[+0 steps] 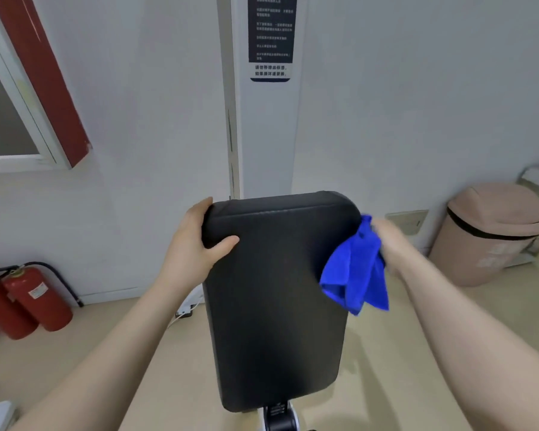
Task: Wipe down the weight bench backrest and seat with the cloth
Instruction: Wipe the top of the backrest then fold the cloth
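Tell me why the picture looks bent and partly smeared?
Head view: a wide-angle lens bows the window frame and walls at the edges; the right hand and blue cloth are motion-blurred, while the left hand gripping the backrest is sharp; lighting is soft, with no strong glare.

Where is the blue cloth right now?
The crumpled blue microfibre cloth hangs from the right hand, against the right edge of the black padded backrest.

The 1 head-worn view looks forward and down, close over the backrest (274,293) toward the wall (417,104).
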`<action>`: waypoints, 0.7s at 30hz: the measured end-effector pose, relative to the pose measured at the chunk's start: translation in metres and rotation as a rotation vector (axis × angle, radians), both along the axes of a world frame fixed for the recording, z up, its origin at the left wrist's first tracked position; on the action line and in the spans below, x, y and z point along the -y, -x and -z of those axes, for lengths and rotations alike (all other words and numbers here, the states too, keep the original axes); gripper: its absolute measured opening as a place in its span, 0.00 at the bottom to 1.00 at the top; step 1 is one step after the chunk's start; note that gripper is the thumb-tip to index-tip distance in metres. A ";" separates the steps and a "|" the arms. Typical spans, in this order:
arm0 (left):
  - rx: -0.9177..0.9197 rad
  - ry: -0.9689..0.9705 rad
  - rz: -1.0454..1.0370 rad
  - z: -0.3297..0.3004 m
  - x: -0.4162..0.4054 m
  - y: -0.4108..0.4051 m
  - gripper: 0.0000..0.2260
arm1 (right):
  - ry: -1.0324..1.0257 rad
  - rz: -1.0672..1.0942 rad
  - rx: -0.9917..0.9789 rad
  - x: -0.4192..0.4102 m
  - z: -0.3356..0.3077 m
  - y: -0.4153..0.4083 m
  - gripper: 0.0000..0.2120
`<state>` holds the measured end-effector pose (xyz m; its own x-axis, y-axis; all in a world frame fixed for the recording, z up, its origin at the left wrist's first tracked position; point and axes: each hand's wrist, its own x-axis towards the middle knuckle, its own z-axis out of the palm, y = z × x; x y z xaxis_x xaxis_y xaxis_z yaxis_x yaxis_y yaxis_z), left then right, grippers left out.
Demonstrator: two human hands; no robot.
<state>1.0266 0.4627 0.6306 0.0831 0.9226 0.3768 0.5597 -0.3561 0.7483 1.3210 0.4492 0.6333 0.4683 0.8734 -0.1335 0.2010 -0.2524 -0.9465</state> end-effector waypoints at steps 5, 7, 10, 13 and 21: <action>0.253 0.033 -0.119 0.018 0.016 -0.016 0.36 | 0.033 0.094 -0.640 0.040 0.076 0.026 0.14; 0.260 0.048 -0.152 0.030 0.024 -0.019 0.37 | 0.070 0.130 -0.626 0.040 0.080 0.027 0.16; 0.235 0.075 -0.131 0.040 0.030 -0.016 0.39 | 0.150 0.205 -0.640 0.035 0.086 0.026 0.18; 0.205 0.098 -0.111 0.042 0.034 -0.012 0.39 | -0.060 0.254 -0.674 0.025 0.079 0.029 0.14; 0.339 0.198 -0.071 0.032 0.040 -0.012 0.30 | -0.537 0.152 0.149 0.028 0.031 0.094 0.23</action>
